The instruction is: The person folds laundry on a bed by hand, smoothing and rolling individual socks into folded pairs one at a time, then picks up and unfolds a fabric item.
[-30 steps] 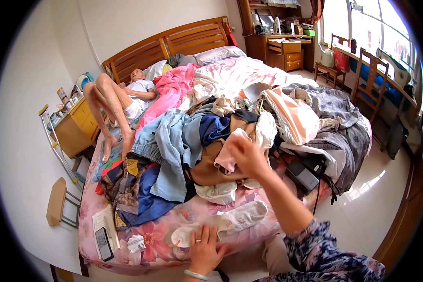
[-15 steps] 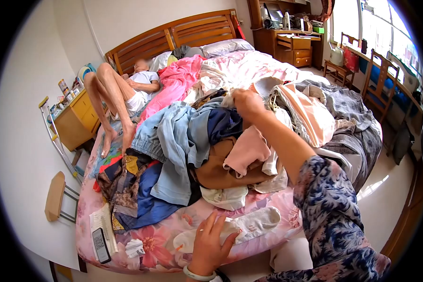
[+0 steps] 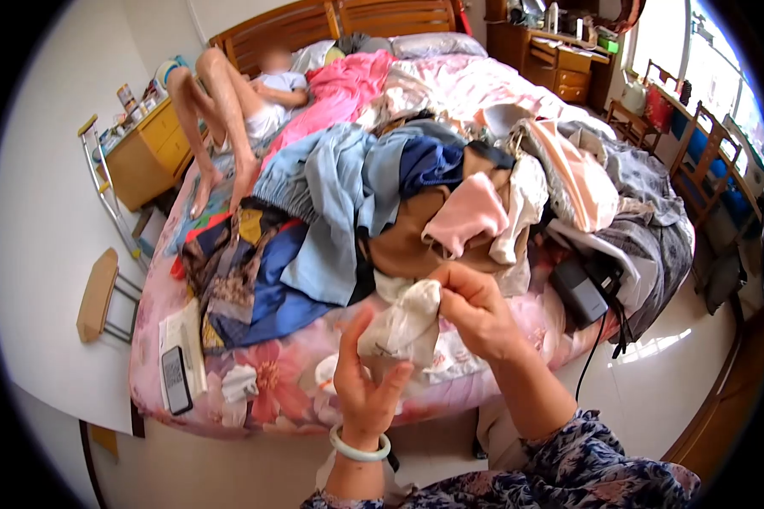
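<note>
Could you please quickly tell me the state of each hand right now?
Left hand: open, thumb and fingers apart at the off-white cloth; whether it grips cannot be told.
Right hand: closed, pinching the off-white cloth.

And not a single word comes up legible here! Closest thing to a sign: the smartphone (image 3: 176,382) at the bed's near-left corner, its screen showing a square, QR-style block of black and white, with smaller marks around it too fine to read. The pale paper (image 3: 188,329) under it? No line of print comes clear. Across to the white cloth (image 3: 407,327) between the two hands: a small dark mark low on it, blurred, no letters to call. Over to the nightstand, and the upright carton (image 3: 127,98) carries coloured printing, far too small to make out.
</note>
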{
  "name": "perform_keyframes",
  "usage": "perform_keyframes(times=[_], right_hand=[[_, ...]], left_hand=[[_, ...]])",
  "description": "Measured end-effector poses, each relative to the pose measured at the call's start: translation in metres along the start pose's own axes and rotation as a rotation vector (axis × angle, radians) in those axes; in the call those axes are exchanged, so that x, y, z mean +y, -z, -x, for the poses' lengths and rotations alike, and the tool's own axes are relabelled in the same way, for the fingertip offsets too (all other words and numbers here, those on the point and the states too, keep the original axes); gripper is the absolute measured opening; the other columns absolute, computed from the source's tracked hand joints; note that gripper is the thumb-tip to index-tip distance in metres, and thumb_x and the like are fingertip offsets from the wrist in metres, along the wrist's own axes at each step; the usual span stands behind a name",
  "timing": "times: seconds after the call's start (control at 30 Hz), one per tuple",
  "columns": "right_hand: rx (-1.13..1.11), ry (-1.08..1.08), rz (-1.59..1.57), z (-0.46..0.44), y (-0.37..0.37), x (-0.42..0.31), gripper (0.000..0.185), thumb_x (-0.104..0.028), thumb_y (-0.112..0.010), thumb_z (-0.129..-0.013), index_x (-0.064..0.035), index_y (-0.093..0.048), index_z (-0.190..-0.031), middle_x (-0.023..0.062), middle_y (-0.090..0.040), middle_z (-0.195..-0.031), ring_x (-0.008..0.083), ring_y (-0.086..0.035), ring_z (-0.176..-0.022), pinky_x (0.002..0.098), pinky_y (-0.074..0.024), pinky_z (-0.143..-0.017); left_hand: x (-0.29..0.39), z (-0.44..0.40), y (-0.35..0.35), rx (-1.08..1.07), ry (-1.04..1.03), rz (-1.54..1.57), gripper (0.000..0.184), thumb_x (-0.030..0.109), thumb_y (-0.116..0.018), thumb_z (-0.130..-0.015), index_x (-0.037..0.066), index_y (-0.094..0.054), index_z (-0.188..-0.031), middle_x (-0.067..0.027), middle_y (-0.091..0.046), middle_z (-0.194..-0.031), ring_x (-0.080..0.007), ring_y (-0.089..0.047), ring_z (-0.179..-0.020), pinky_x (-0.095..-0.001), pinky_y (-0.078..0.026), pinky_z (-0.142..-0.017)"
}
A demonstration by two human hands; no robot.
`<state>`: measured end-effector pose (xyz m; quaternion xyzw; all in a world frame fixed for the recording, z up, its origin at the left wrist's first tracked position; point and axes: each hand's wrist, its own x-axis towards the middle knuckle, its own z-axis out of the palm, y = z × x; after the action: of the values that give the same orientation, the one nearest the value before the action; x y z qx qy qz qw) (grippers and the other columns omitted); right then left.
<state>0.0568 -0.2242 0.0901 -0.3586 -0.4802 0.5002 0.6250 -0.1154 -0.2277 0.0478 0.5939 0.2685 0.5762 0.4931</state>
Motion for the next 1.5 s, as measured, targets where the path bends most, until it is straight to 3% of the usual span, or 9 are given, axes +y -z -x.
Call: perform_keyframes(times=[0.17, 0.37, 0.6, 0.73, 0.8, 0.93, 1.13, 1.3, 1.5], right_hand=[[0.112, 0.006, 0.04, 0.006, 0.0, 0.024, 0.01, -0.007, -0.049, -0.094, 0.0006, -0.056, -0.092, -0.0002, -0.058, -0.078, 0.0046, -0.051, -0.063, 0.0214, -0.0442, -0.057], [0.219, -0.121, -0.29, 0.01, 0.008, 0.038, 0.01, -0.006, -0.048, -0.093, -0.0015, -0.057, -0.092, -0.0019, -0.058, -0.08, 0.0048, -0.052, -0.069, 0.0216, -0.0442, -0.064], [-0.006, -0.029, 0.009, 0.02, 0.014, 0.037, 0.012, -0.007, -0.049, -0.096, -0.0006, -0.058, -0.102, -0.0023, -0.058, -0.089, 0.0037, -0.051, -0.079, 0.0205, -0.0434, -0.07], [-0.085, -0.086, 0.172, 0.028, 0.006, 0.023, 0.016, -0.007, -0.053, -0.095, 0.0003, -0.056, -0.109, -0.0021, -0.057, -0.088, 0.0036, -0.051, -0.078, 0.0204, -0.0436, -0.068], [-0.09, -0.092, 0.135, 0.03, 0.007, 0.017, 0.018, -0.006, -0.054, -0.094, 0.0003, -0.055, -0.111, -0.0017, -0.057, -0.086, 0.0036, -0.051, -0.077, 0.0203, -0.0436, -0.067], [-0.178, -0.099, 0.154, 0.034, 0.011, 0.006, 0.027, -0.004, -0.056, -0.092, 0.0001, -0.051, -0.118, -0.0003, -0.057, -0.082, 0.0037, -0.051, -0.074, 0.0203, -0.0435, -0.066], [-0.142, -0.104, 0.276, 0.033, 0.008, 0.005, 0.03, -0.002, -0.056, -0.089, 0.001, -0.051, -0.118, 0.0004, -0.057, -0.077, 0.005, -0.052, -0.07, 0.0218, -0.0437, -0.063], [-0.126, -0.111, 0.278, 0.033, 0.003, 0.006, 0.026, 0.0, -0.058, -0.088, 0.0017, -0.055, -0.115, -0.002, -0.057, -0.078, 0.0023, -0.051, -0.071, 0.0191, -0.0414, -0.062], [-0.176, 0.017, 0.519, 0.031, 0.003, 0.01, 0.026, -0.003, -0.06, -0.087, 0.002, -0.057, -0.113, 0.0004, -0.059, -0.078, 0.0074, -0.055, -0.071, 0.0233, -0.0459, -0.066]], left_hand=[[0.01, 0.008, 0.018, -0.012, 0.249, -0.161, 0.027, 0.018, -0.059, -0.094, -0.005, -0.063, -0.109, -0.0039, -0.068, -0.088, -0.0079, -0.06, -0.08, -0.0211, -0.048, -0.073], [0.003, 0.006, 0.01, -0.009, 0.269, -0.121, 0.029, 0.018, -0.053, -0.098, -0.006, -0.062, -0.111, -0.0023, -0.066, -0.09, -0.0065, -0.056, -0.079, -0.0206, -0.045, -0.071], [0.005, 0.004, -0.004, 0.027, 0.35, 0.273, 0.025, 0.016, -0.06, -0.094, -0.004, -0.064, -0.108, -0.0015, -0.065, -0.089, -0.008, -0.056, -0.079, -0.0217, -0.046, -0.073], [0.006, 0.009, -0.012, 0.04, 0.206, -0.241, 0.02, 0.01, -0.063, -0.091, -0.003, -0.066, -0.106, -0.007, -0.069, -0.084, -0.0136, -0.061, -0.07, -0.0252, -0.049, -0.066], [0.008, 0.008, -0.02, 0.06, -0.08, -0.617, 0.02, 0.009, -0.061, -0.091, -0.002, -0.066, -0.106, -0.0129, -0.068, -0.079, -0.0187, -0.063, -0.065, -0.028, -0.05, -0.061], [0.0, 0.01, -0.018, 0.151, -0.203, -0.723, 0.018, 0.007, -0.057, -0.093, -0.003, -0.067, -0.104, -0.0162, -0.067, -0.076, -0.025, -0.067, -0.067, -0.0334, -0.051, -0.06], [0.008, 0.003, -0.004, 0.234, -0.111, -0.708, 0.018, 0.01, -0.055, -0.094, -0.004, -0.067, -0.094, -0.0084, -0.063, -0.068, -0.0131, -0.056, -0.057, -0.0271, -0.046, -0.054], [0.003, 0.003, -0.003, 0.044, -0.043, -0.408, 0.014, 0.009, -0.061, -0.092, -0.002, -0.063, -0.099, -0.0021, -0.064, -0.086, -0.0073, -0.052, -0.068, -0.0221, -0.043, -0.061], [0.004, 0.006, 0.002, 0.023, 0.076, -0.313, 0.01, 0.004, -0.067, -0.085, -0.001, -0.06, -0.088, -0.0049, -0.063, -0.083, -0.0095, -0.055, -0.069, -0.0231, -0.046, -0.063]])
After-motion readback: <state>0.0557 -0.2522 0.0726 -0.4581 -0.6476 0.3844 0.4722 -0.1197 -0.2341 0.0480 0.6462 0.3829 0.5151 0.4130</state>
